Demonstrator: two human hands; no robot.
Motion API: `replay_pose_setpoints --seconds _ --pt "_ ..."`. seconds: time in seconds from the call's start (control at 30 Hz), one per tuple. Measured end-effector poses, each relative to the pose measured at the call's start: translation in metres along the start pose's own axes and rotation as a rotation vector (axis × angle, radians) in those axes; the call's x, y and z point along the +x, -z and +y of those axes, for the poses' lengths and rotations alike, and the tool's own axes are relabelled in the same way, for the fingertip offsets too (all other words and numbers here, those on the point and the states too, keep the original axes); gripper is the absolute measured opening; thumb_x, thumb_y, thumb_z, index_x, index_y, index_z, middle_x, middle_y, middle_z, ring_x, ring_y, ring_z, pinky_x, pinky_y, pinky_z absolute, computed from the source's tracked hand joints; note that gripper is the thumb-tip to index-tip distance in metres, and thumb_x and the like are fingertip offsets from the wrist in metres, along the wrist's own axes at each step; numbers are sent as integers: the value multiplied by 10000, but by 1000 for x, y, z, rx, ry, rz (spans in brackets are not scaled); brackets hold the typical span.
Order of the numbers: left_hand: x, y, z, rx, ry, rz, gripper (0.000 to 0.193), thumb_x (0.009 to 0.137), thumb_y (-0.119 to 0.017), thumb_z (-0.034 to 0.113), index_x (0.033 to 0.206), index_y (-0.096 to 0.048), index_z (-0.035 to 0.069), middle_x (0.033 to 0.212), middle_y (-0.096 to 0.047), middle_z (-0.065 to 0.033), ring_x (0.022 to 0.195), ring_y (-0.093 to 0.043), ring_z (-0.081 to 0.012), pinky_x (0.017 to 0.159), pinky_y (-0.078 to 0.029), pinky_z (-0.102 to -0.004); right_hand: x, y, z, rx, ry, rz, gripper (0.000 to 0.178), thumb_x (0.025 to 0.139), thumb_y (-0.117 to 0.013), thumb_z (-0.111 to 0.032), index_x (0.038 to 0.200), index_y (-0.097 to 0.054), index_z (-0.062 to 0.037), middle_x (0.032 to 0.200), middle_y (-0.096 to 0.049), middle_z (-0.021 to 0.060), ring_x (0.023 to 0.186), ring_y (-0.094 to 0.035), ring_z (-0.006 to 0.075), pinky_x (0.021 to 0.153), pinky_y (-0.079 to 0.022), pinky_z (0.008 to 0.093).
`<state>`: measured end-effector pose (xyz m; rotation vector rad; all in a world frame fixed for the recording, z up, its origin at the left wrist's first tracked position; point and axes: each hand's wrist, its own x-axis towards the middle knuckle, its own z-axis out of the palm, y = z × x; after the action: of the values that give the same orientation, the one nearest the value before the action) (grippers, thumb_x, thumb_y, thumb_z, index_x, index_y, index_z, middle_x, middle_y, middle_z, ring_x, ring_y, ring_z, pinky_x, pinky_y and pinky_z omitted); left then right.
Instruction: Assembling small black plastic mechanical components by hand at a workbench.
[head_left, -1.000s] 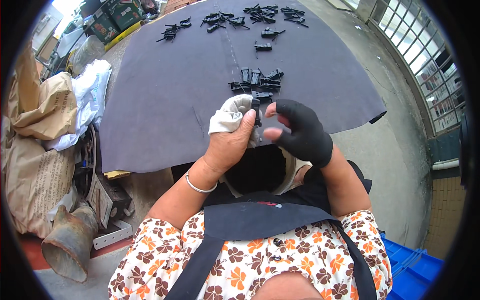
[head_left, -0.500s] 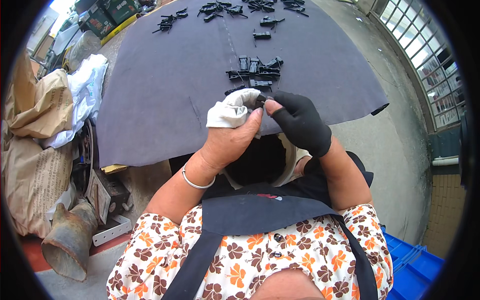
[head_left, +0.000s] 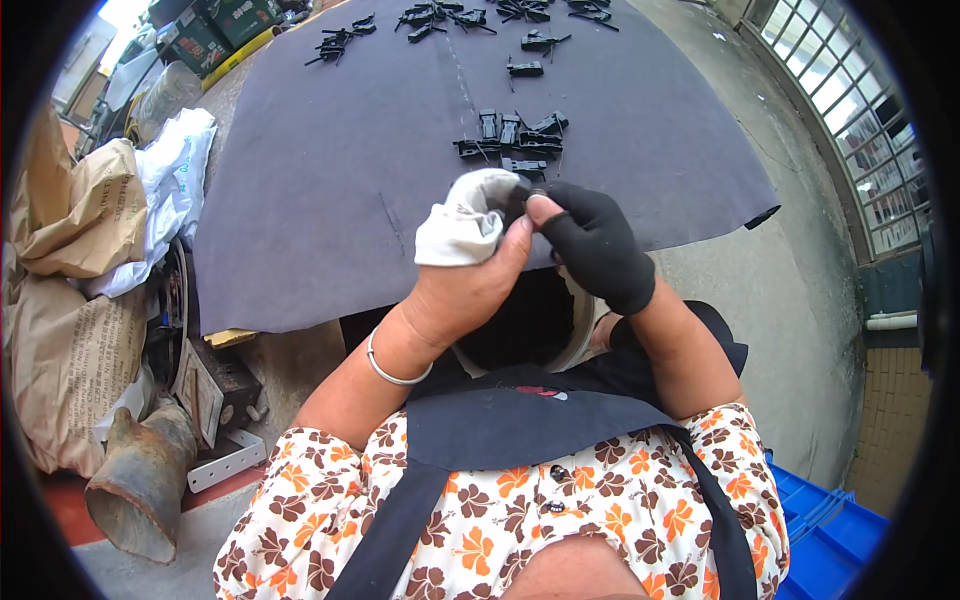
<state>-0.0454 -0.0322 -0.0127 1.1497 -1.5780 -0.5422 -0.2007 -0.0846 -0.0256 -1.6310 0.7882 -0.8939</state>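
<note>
My left hand (head_left: 472, 245), in a white cloth glove with the thumb bare, is closed around a small black plastic part (head_left: 520, 196). The fingertips of my right hand (head_left: 600, 240), in a black glove with a bare thumb tip, pinch at the same part's right end. Both hands meet above the near edge of the grey-covered table (head_left: 300, 200). Most of the part is hidden by my fingers. Just beyond my hands lies a cluster of similar black plastic parts (head_left: 510, 135) with thin wire-like pieces.
More black parts (head_left: 430, 18) lie in groups along the far side of the table. A dark-mouthed round container (head_left: 520, 320) is below my hands. Paper sacks (head_left: 75, 350) and a rusty pipe piece (head_left: 140, 490) stand at left. Blue crates (head_left: 830, 540) are at lower right.
Both hands stay together on the black part. My left hand has turned slightly, and my right hand has shifted a little to the left.
</note>
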Motion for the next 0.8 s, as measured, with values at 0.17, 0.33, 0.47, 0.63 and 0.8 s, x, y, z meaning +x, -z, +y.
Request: replay_pose_setpoints --seconds 0.17,0.33,0.47,0.63,0.8 --pt "2 13 1 -493 387 -17 239 864 -549 43 1091 -503 -15 829 -585 -33 628 -508 -62 548 -433 -212 -3 11 4 -413 134 -59 167 830 -640 -100 965 -625 -3 775 -630 46 663 -534 96 622 -457 241" --pt "6 19 1 -400 404 -216 313 901 -476 58 1199 -436 -28 746 -564 -9 549 -454 -33 483 -377 -186 0 15 10 -207 449 -38 211 767 -673 16 970 -634 -28 818 -622 35 679 -493 63 622 -438 227" --pt "5 18 9 -467 455 -359 283 877 -467 48 1147 -471 -36 598 -504 30 516 -431 -28 493 -382 -191 -3 6 -4 16 156 -29 204 767 -678 0 963 -638 -39 793 -596 -5 667 -467 54 613 -417 220" --pt "0 10 5 -527 498 -274 221 873 -472 58 1086 -496 3 624 -489 36 534 -423 -17 488 -363 -186 1 13 -5 -149 38 -150 156 872 -586 -152 949 -634 -25 748 -576 -2 656 -444 67 612 -399 248" --pt "-3 4 0 -11 185 -214 161 819 -477 11 965 -530 -30 787 -562 -109 631 -546 -190 622 -458 -298 -4 1 -9 -175 55 -122 215 904 -539 -190 935 -631 2 702 -595 52 648 -461 85 603 -414 273"
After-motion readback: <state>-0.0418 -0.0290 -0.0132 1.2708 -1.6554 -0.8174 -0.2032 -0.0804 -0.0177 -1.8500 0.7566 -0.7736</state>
